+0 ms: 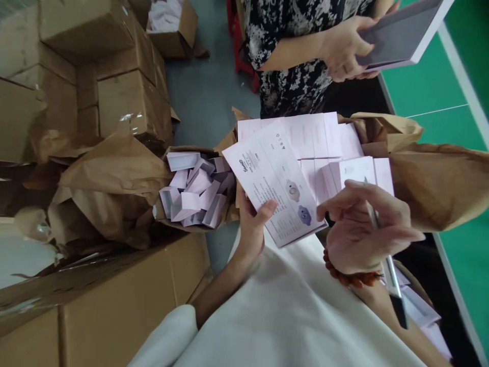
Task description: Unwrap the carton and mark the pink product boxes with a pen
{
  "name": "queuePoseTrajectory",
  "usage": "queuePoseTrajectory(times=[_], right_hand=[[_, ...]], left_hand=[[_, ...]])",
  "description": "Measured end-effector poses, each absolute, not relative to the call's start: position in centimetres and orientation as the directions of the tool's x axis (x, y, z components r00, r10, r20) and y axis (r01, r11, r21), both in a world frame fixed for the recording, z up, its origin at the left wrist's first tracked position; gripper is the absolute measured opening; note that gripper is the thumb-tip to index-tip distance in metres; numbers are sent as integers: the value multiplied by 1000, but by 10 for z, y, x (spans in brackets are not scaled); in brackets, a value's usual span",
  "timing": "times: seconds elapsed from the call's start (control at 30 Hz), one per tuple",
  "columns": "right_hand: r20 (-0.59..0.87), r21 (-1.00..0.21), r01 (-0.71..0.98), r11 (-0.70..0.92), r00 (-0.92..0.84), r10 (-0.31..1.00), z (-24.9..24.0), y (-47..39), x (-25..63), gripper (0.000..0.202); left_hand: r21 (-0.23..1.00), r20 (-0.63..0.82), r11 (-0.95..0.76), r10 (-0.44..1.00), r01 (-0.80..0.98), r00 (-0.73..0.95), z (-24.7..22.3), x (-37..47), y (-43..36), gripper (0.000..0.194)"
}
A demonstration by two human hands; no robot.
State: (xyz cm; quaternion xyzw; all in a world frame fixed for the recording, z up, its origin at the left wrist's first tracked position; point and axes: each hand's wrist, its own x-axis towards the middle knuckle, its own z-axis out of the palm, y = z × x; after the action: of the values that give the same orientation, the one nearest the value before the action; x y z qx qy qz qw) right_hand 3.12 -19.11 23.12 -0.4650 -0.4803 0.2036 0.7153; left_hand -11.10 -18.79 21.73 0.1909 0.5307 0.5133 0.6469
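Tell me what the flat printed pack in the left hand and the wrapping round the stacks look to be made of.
Printed pack: thin matte pale-pink card, apparently; it lies flat with crisp edges in the left hand. Wrapping: brown kraft paper, judging by its dull, crumpled creases.
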Motion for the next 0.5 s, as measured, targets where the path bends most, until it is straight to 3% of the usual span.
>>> queuePoseTrajectory(times=[0.1, 0.27, 0.4, 0.5], right_hand=[[413, -901, 51, 432, 413, 812, 234, -193, 29, 49], [441, -891, 101, 443, 427, 790, 227, -195, 36, 5], [347, -931, 100, 351, 540, 767, 227, -190, 39, 46], [371, -924, 172, 342, 622, 689, 226, -189, 38, 56]], left_hand=[[776, -498, 396, 862, -492, -92, 223, -99, -191, 98], [765, -498, 398, 864, -507, -72, 223, -90, -193, 98], [795, -456, 382, 888, -471, -49, 224, -88, -192, 99], [807, -428, 359, 903, -469, -45, 225, -87, -192, 101]])
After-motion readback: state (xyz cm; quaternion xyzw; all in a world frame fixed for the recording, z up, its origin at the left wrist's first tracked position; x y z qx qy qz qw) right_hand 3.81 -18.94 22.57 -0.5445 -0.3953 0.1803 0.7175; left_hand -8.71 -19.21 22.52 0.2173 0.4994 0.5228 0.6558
